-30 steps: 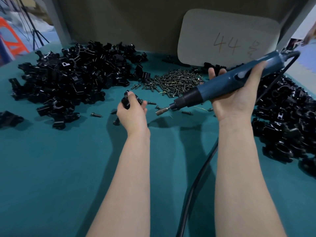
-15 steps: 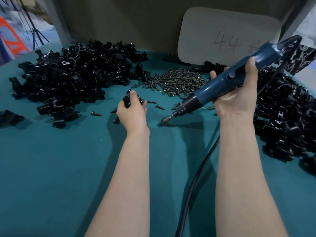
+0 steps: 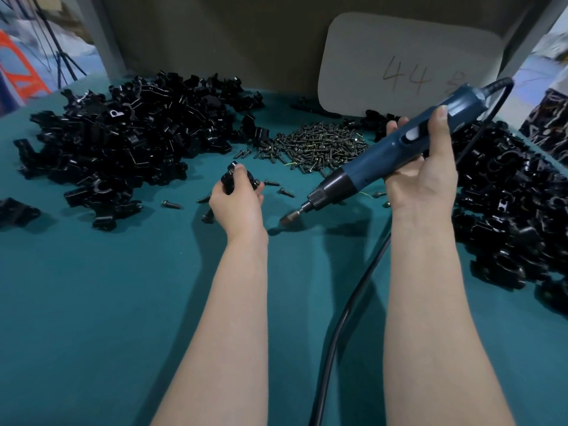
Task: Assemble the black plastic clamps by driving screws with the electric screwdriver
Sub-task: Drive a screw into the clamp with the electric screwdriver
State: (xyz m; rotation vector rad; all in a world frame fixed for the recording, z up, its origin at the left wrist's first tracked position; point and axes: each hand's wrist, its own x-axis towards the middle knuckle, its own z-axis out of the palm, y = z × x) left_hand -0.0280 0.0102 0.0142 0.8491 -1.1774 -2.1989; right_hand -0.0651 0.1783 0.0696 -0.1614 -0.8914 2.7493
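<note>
A pale card (image 3: 399, 50) leans against the back wall in front of me, and on it I read "44", handwritten in thin reddish-brown strokes, large and slightly slanted. Just after the two fours comes a third mark, perhaps an 8 or some other sign. The rear end of the screwdriver (image 3: 379, 157), which I hold in my right hand (image 3: 421, 179), covers its lower part, so I cannot tell which. In the pile of black clamps (image 3: 132, 149) on my left, one clamp (image 3: 116, 113) bears a small white shape like a letter "P". I cannot tell whether it is a real letter or only a glint.
</note>
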